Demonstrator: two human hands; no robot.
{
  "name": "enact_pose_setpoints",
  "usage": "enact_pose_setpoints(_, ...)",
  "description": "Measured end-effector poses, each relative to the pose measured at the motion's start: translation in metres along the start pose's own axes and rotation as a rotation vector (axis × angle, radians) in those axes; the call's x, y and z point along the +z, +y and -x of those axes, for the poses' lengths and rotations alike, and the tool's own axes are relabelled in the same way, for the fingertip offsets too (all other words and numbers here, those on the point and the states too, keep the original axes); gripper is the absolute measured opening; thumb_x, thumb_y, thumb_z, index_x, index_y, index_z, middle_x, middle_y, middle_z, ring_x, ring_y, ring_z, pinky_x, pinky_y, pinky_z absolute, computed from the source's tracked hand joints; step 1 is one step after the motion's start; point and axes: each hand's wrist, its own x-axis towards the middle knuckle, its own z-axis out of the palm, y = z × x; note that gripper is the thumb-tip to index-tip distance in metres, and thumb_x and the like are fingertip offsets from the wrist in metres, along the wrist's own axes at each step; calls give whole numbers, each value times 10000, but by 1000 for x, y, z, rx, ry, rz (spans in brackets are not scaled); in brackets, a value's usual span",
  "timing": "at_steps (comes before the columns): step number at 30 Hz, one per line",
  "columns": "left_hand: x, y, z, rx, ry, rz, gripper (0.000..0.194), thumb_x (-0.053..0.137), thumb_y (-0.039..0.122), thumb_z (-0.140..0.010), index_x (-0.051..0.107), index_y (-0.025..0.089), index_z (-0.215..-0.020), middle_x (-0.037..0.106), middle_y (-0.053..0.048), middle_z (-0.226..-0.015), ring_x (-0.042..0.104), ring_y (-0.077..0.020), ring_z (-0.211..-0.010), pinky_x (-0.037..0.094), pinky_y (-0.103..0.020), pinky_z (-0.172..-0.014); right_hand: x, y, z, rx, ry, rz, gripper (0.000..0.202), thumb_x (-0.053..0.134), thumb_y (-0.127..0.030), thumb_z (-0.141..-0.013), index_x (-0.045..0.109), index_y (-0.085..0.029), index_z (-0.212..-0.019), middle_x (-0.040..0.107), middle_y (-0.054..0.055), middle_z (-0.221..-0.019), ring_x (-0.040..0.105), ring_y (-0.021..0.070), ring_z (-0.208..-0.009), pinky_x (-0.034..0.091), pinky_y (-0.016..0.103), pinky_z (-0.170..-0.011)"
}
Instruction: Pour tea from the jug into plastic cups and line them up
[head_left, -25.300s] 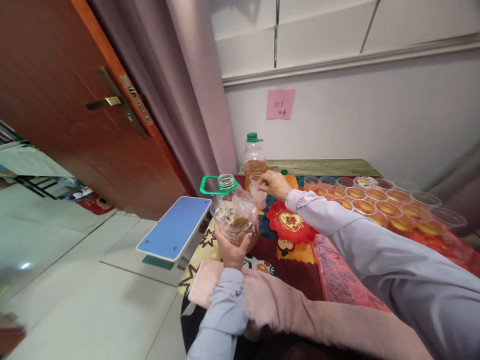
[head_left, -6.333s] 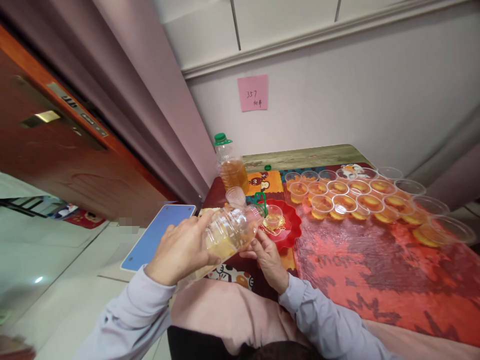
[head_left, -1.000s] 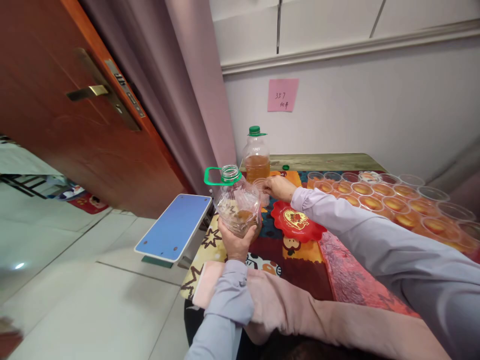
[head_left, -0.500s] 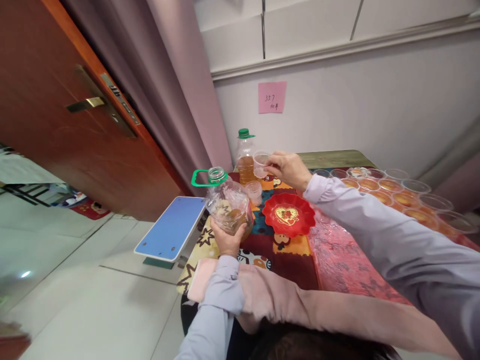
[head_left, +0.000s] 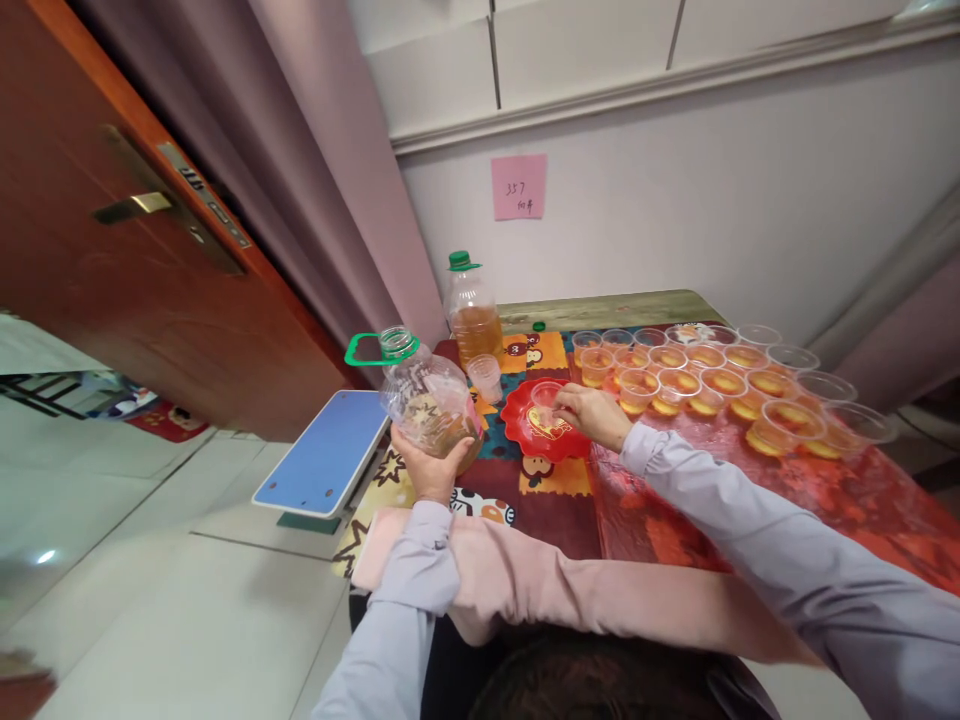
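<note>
My left hand (head_left: 433, 465) is wrapped round the lower part of a clear plastic jug (head_left: 429, 395), tilted, uncapped, with a green handle and a little amber liquid low inside. My right hand (head_left: 596, 415) pinches a clear plastic cup (head_left: 547, 395) by its side, over a scalloped red plate (head_left: 517, 430) with a gold heart print. Whether the cup touches the plate I cannot tell. Close to the jug stand nested clear cups (head_left: 486, 380). Behind them is a second jug (head_left: 476, 325) with a green cap, partly full of amber liquid.
Several cups of amber liquid (head_left: 705, 385) cover the right side of the patterned tablecloth (head_left: 555, 515). A loose green cap (head_left: 538, 326) lies at the back. Left of the table are a blue-topped stool (head_left: 322, 450) and an open wooden door (head_left: 172, 260). A wall stands behind.
My right hand has brought the cup down from beside the capped jug to over the red plate. My left hand keeps its hold on the tilted jug. The view has turned slightly right.
</note>
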Motion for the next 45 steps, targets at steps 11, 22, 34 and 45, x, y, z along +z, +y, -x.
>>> enact_pose_setpoints(11,-33,56,-32,38,-128,-128,970,979,582,-541,557,207,-1329,699,-100,-1262,692,-304,-1190,546,-487,-1092,-37,-55,34,150,670,-588,310,650,-440,-1021,750,-219,-1215,789,92,-1074,731,196,-791,614,332,-728)
enact_pose_setpoints(22,-78,151,-38,163,-624,-756,1028,942,445,-601,494,259,-1507,621,-129,-1534,578,-394,-1399,436,-544,-1179,57,-142,42,284,376,-1574,630,805,-560,-880,593,-234,-1375,734,79,-1124,737,160,-755,639,293,-635)
enact_pose_setpoints(34,-73,195,-46,143,-859,-1080,995,906,454,-667,477,261,-1543,647,-140,-1499,577,-402,-1399,460,-529,-1119,68,-135,51,272,379,-1672,809,760,-523,-951,408,-263,-1632,751,41,-978,762,182,-762,656,331,-671)
enact_pose_setpoints(45,-68,216,-60,185,-868,-1227,977,860,519,-676,469,278,-1539,695,-133,-1415,623,-406,-1330,504,-516,-1021,64,-132,50,131,233,-1835,863,777,-475,-958,334,-351,-1689,749,79,-1208,777,220,-1002,648,431,-913)
